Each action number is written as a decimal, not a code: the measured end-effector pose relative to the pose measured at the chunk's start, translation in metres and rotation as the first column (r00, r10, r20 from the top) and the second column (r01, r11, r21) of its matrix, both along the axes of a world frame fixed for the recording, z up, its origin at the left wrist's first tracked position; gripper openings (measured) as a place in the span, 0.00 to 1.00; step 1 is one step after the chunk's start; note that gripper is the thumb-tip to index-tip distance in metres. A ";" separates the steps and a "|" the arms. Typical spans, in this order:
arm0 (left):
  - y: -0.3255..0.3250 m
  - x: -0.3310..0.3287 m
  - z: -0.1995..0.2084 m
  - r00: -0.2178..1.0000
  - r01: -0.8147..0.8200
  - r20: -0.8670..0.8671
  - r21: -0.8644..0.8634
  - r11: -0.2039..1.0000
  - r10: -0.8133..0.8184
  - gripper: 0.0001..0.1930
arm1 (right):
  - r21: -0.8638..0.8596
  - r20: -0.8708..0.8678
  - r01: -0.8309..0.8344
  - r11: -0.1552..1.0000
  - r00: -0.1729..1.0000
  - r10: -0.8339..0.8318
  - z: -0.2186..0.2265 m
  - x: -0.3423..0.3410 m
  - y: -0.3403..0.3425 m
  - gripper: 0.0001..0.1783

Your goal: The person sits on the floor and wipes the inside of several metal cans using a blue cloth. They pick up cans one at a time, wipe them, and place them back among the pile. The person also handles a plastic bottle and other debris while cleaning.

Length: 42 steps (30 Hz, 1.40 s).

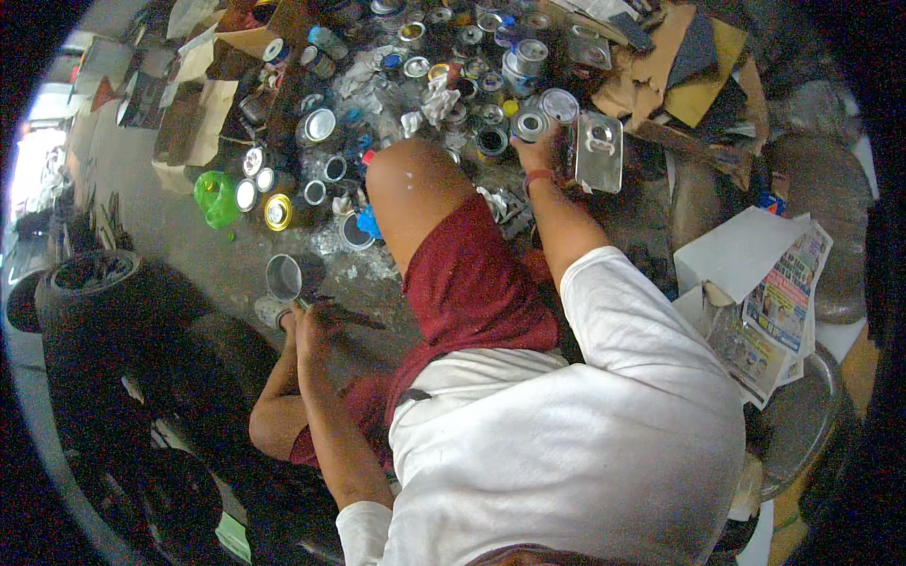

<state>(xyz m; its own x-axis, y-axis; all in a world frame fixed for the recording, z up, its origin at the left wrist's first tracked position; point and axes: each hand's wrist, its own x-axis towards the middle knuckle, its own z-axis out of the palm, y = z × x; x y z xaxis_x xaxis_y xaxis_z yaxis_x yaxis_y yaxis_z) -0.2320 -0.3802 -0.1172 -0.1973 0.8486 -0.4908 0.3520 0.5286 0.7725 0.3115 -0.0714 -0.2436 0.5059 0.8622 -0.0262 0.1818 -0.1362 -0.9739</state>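
Observation:
My left hand point(310, 319) is closed at the lower rim of an open round metal cup point(284, 277), its mouth facing up. A dark, thin strip point(354, 318) runs out to the right of this hand; whether the hand holds it too, I cannot tell. Stretched out to the far right, my right hand point(536, 151) is closed around a round metal can point(530, 124) with a ringed top. Just beside that hand stands a rectangular metal tin point(598, 151), and another round can point(559, 106) sits right behind. The fingers of both hands are partly hidden.
Several open cans and tins crowd the floor, among them a yellow-rimmed can point(277, 212) and crumpled paper point(439, 102). A green plastic bottle point(216, 199) lies left. A tire point(90, 278), a cardboard box point(203, 123), torn cardboard point(703, 71) and newspapers point(788, 292) surround my seat.

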 end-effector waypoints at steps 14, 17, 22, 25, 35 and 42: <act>0.036 0.052 0.045 0.846 -0.425 0.284 -0.152 0.892 0.451 0.38 | 0.215 0.492 -0.255 0.943 0.862 0.121 0.139 -0.018 -0.076 0.55; 0.040 0.048 0.048 0.930 -0.322 0.208 0.067 0.944 0.303 0.39 | 0.218 0.514 -0.277 0.936 0.848 0.131 0.164 -0.025 -0.071 0.54; 0.038 0.042 0.019 0.907 -0.360 0.240 0.015 0.933 0.346 0.41 | 0.325 0.497 -0.315 0.892 0.859 0.122 0.229 -0.052 -0.043 0.53; 0.046 0.037 0.002 0.976 -0.211 -0.064 -0.086 0.974 0.206 0.45 | 0.316 0.664 -0.568 0.760 0.705 0.251 0.297 -0.089 -0.019 0.51; 0.072 0.045 -0.025 0.967 -0.241 -0.065 0.080 0.967 0.246 0.40 | -0.493 0.799 -0.868 0.062 -0.424 0.426 0.338 -0.297 -0.026 0.52; 0.076 0.035 -0.035 0.955 -0.280 -0.112 -0.041 0.959 0.274 0.39 | -0.665 0.727 -0.746 0.019 -0.642 0.244 0.289 -0.378 -0.033 0.52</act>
<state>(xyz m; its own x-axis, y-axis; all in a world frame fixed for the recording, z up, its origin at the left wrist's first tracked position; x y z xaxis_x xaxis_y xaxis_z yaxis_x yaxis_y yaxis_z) -0.1967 -0.3044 -0.1526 -0.4737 0.7253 -0.4996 0.2626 0.6578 0.7060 -0.0662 -0.1049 0.0450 -0.9636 0.1651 -0.2102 0.1564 0.9860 0.0577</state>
